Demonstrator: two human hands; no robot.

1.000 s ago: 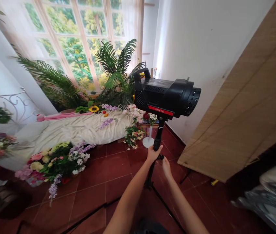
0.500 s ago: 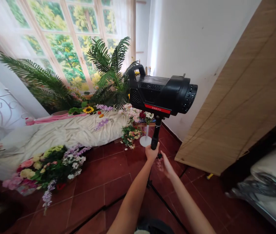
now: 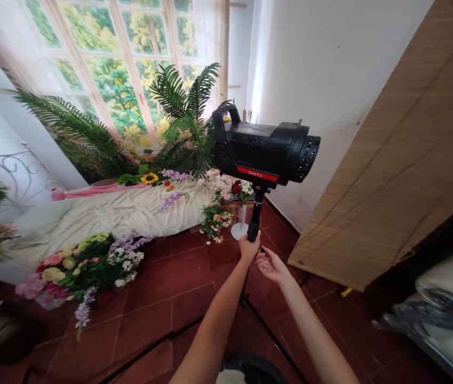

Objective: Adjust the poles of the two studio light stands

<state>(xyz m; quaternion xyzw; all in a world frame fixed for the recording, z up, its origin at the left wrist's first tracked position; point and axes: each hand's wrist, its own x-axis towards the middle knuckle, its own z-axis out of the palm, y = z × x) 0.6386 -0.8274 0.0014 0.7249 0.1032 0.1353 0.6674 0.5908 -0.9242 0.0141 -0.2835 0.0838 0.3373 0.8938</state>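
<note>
A black studio light [image 3: 264, 152] with a red label sits on top of an upright black light stand [image 3: 254, 218]. My left hand [image 3: 249, 246] is wrapped round the stand's pole, below the light. Just right of it, my right hand [image 3: 271, 265] has its fingers curled at a small black knob [image 3: 262, 249] on the pole. The fingertips mostly cover that knob. Lower down, the stand's dark legs [image 3: 268, 325] spread over the floor.
A bed [image 3: 138, 213] with a cream cover lies ahead to the left, with flower arrangements [image 3: 70, 269] before it. Palm leaves [image 3: 186, 101] rise behind. To the right are a tan woven screen [image 3: 354, 176] and a silvery piece of furniture [image 3: 438, 314]. Red tiles [image 3: 146, 304] cover the floor.
My right hand has turned, its fingers now closed over the knob that showed before. My left hand keeps its grip on the pole. The view has shifted slightly.
</note>
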